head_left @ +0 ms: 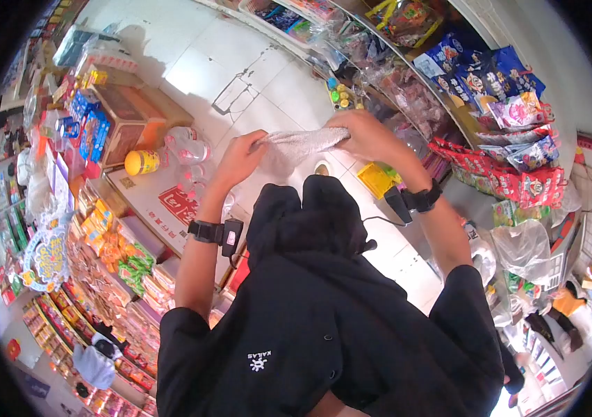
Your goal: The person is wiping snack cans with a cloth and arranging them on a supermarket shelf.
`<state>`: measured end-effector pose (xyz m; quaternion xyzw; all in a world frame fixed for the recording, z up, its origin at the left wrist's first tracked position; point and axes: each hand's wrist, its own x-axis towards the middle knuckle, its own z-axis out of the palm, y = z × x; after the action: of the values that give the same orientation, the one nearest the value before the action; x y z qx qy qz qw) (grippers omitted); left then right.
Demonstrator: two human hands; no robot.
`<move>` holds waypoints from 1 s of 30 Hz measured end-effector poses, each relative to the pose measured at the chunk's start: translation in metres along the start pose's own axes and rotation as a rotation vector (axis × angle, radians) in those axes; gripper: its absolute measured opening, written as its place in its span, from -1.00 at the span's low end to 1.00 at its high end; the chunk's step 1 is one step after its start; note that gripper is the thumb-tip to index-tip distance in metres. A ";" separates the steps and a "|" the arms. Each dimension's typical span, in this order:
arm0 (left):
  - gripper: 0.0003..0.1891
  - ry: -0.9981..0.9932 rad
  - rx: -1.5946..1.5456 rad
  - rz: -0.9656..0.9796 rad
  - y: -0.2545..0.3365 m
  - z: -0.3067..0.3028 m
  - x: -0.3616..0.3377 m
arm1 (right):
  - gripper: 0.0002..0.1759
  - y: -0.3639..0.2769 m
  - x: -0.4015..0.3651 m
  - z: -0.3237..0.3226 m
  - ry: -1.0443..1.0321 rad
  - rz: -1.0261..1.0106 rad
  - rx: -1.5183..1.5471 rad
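Observation:
A whitish cloth is stretched between my two hands in front of my knees. My left hand is closed on its left end, fingers pinched together. The opposite end sits in the grip of my right hand, which is a little higher in the view. Part of the cloth sags in the middle, over the tiled floor. Each of my wrists wears a black strap with a small device.
On the left stand a cardboard box, a yellow tub, plastic-wrapped bottles and packed snack shelves. Snack bags fill a shelf at the right. A yellow package lies near my right forearm, above white floor tiles.

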<state>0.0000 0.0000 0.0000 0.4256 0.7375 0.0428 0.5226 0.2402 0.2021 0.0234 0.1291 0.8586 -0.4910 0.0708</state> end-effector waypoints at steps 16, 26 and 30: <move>-0.42 0.449 0.053 0.777 0.041 0.061 0.118 | -0.73 0.013 0.002 0.016 0.151 0.418 -0.237; -0.40 -0.002 -0.172 0.702 -0.018 0.060 0.142 | -0.55 0.062 0.018 0.082 0.293 0.684 0.179; -0.58 0.027 -0.122 0.617 -0.032 0.118 0.177 | -0.54 0.120 0.016 0.121 0.370 0.662 0.266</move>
<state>0.0602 0.0539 -0.1992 0.5965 0.5766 0.2491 0.4997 0.2592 0.1583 -0.1408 0.4931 0.6978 -0.5169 0.0522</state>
